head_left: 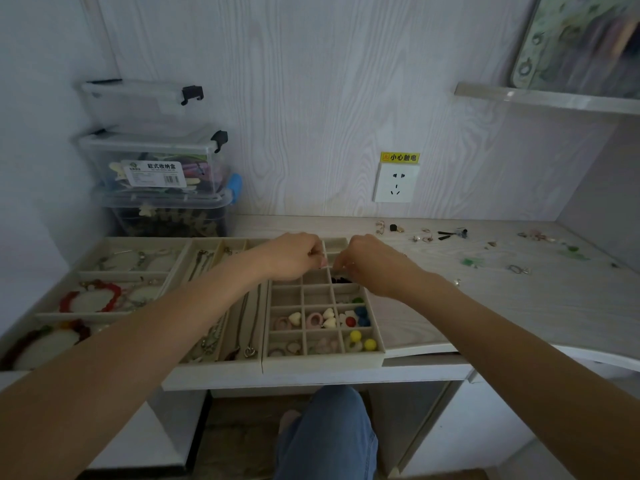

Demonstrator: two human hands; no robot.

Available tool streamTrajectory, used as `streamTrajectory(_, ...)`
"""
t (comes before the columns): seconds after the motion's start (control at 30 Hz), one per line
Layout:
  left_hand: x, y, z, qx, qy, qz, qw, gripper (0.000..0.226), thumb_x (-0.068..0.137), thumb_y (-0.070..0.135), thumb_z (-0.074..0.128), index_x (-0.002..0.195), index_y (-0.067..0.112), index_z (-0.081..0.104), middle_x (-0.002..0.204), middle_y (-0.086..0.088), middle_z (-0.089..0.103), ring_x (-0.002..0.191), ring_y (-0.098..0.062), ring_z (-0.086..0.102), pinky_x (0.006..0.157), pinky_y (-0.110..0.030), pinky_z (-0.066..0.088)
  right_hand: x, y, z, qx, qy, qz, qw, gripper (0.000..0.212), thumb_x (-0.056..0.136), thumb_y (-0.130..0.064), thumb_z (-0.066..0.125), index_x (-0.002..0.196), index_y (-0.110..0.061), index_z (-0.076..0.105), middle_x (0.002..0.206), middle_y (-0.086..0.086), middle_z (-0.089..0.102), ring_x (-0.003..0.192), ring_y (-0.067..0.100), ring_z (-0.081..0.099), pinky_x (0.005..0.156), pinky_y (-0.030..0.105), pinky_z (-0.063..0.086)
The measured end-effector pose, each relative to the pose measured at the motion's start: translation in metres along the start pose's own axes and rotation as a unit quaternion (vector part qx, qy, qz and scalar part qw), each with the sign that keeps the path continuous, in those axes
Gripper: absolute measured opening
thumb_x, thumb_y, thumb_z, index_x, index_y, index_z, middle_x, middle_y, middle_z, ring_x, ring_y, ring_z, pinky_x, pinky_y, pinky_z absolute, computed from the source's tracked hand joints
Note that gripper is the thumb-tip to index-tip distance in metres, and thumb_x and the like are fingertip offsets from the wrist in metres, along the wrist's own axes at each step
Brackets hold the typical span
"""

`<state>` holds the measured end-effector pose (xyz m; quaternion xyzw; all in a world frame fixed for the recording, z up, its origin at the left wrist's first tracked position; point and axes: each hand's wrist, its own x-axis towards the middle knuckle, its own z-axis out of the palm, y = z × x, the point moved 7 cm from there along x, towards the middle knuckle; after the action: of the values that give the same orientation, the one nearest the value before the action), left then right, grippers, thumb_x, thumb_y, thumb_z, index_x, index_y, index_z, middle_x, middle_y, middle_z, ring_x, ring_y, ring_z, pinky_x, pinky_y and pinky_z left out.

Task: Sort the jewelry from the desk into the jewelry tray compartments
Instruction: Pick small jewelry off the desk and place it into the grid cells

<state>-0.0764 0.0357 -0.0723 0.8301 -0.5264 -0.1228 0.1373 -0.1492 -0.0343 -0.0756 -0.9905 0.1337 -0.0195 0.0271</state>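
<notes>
While both hands pinched something tiny I could not identify over the tray, it might slip into the wrong compartment; more jewelry lay on the counter.

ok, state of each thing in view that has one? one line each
left hand: fingers curled, pinching something too small to identify, over the grid tray
right hand: fingers curled, pinching at the same spot
grid tray: on the desk, partly filled
bracelet tray: holds bracelets
storage boxes: stacked, lids latched
loose jewelry: scattered on the desk, unsorted
wall socket: nothing plugged in
</notes>
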Motion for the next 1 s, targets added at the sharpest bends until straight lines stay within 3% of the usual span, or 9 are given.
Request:
streamTrajectory(0.13, 0.0, -0.001, 0.001, 0.003, -0.005, -0.006, 1.0, 0.029, 0.097, 0.035, 0.045, 0.106, 0.009, 0.054, 0.088, 0.0, 0.052, 0.081, -0.014, 0.049, 0.06, -0.02, 0.032, -0.002, -0.001, 0.001, -0.027, 0.007, -0.01, 1.0, 0.025, 0.094, -0.007, 0.048, 0.104, -0.016, 0.069, 0.094, 0.001, 0.039, 0.088, 0.015, 0.04, 0.072, 0.025, 0.037)
streamTrajectory(0.3, 0.001, -0.002, 0.002, 0.011, -0.007, -0.01, 1.0, 0.031, 0.097, 0.036, 0.044, 0.108, 0.008, 0.054, 0.095, -0.004, 0.054, 0.084, -0.016, 0.05, 0.062, -0.023, 0.033, -0.007, 0.001, -0.001, -0.049, 0.019, -0.017, 0.998, 0.019, 0.093, -0.01, 0.053, 0.1, -0.017, 0.07, 0.098, 0.003, 0.045, 0.101, 0.019, 0.042, 0.078, 0.028, 0.044)
streamTrajectory(0.5, -0.001, 0.0, 0.001, 0.014, -0.001, -0.012, 1.0, 0.032, 0.098, 0.035, 0.043, 0.11, 0.008, 0.054, 0.097, -0.004, 0.055, 0.085, -0.016, 0.05, 0.061, -0.02, 0.032, -0.008, -0.001, 0.003, -0.05, 0.002, -0.018, 0.999, 0.029, 0.096, -0.013, 0.05, 0.12, -0.023, 0.062, 0.098, 0.002, 0.038, 0.103, 0.018, 0.037, 0.073, 0.027, 0.038)
streamTrajectory(0.73, -0.003, 0.0, 0.0, -0.007, 0.0, -0.01, 1.0, 0.029, 0.097, 0.035, 0.045, 0.106, 0.009, 0.054, 0.097, -0.004, 0.055, 0.084, -0.016, 0.05, 0.063, -0.021, 0.034, -0.009, -0.002, -0.001, -0.029, 0.014, -0.015, 0.999, 0.028, 0.097, -0.014, 0.048, 0.116, -0.023, 0.065, 0.096, 0.0, 0.037, 0.1, 0.016, 0.035, 0.076, 0.025, 0.037)
streamTrajectory(1.0, -0.019, -0.001, -0.024, -0.188, 0.079, 0.027, 0.979, 0.013, 0.088, 0.028, 0.062, 0.079, 0.019, 0.061, 0.082, 0.003, 0.07, 0.079, -0.006, 0.067, 0.079, -0.024, 0.05, -0.01, 0.0, 0.003, 0.004, -0.02, -0.004, 1.0, 0.032, 0.099, -0.018, 0.044, 0.126, -0.028, 0.059, 0.102, 0.004, 0.041, 0.111, 0.022, 0.038, 0.081, 0.025, 0.034)
